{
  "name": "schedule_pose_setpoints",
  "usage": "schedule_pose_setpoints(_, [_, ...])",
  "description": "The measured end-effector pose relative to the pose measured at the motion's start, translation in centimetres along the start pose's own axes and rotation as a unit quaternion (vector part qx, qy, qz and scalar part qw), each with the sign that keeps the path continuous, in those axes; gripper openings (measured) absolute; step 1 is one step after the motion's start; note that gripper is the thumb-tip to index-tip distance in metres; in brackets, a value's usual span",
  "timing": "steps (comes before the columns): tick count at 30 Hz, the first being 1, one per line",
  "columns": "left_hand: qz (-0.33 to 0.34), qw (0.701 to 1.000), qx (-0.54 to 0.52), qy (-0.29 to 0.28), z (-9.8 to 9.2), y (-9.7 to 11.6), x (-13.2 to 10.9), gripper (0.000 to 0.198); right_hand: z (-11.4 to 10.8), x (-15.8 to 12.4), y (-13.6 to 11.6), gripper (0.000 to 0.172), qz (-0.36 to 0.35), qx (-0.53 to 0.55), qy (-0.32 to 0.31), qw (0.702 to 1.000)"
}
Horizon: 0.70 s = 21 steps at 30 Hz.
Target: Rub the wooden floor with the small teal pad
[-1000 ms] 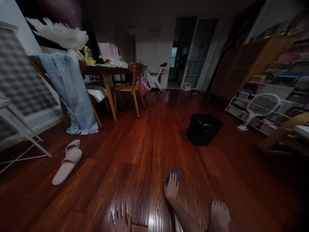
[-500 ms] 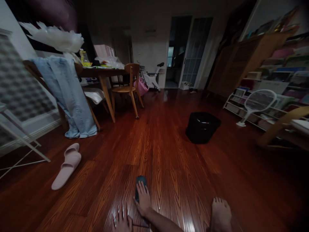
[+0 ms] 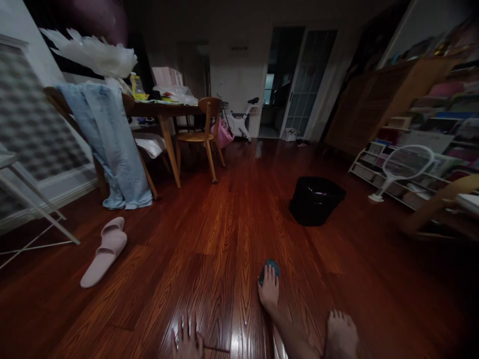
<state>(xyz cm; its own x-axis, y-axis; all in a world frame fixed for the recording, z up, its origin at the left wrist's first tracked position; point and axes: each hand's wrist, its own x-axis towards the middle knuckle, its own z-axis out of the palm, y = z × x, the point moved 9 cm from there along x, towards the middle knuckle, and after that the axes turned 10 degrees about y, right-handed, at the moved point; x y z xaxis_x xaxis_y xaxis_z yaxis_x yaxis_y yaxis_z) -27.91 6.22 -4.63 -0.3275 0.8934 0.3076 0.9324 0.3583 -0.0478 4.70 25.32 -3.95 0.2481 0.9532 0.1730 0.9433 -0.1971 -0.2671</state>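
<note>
A dark teal cloth point(image 3: 274, 266) is on the wooden floor point(image 3: 239, 224), under my right hand point(image 3: 270, 289). My right hand presses down on it with fingers stretched forward over it, and hides part of it. Flat on the boards at the bottom of the view lies my left hand point(image 3: 187, 341), fingers spread and nothing in it. My bare right foot point(image 3: 341, 330) rests to the right of my right forearm.
Ahead to the right stands a black bin point(image 3: 315, 200). A pink slipper point(image 3: 106, 253) lies at the left, near a white folding stand point(image 3: 37, 204). Jeans point(image 3: 108, 149) hang over a chair by the table. A white racket point(image 3: 406, 163) leans against the right shelf.
My right hand has slid the cloth to the right across the floor, away from my left hand. My left hand has stayed in place.
</note>
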Motion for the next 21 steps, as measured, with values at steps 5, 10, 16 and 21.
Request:
schedule_pose_setpoints(5, [-0.004, 1.0, -0.005, -0.023, -0.4, 0.0, 0.4, 0.057, 1.6, -4.1, -4.4, 0.07, -0.011, 0.025, -0.013, 1.0])
schedule_pose_setpoints(10, [-0.001, 1.0, 0.015, -0.022, -0.3, -0.1, 0.5, 0.058, 2.9, -10.8, -14.2, 0.069, -0.189, 0.119, -0.123, 0.967])
schedule_pose_setpoints(16, [0.004, 1.0, -0.002, 0.01, 0.6, 0.0, 0.5, 0.058, 1.8, -12.8, -20.1, 0.065, -0.266, 0.193, -0.184, 0.926])
schedule_pose_setpoints(21, [-0.02, 1.0, 0.003, -0.002, 0.5, -0.3, 0.5, 0.061, 0.1, -5.0, -15.4, 0.064, -0.15, 0.141, -0.152, 0.967])
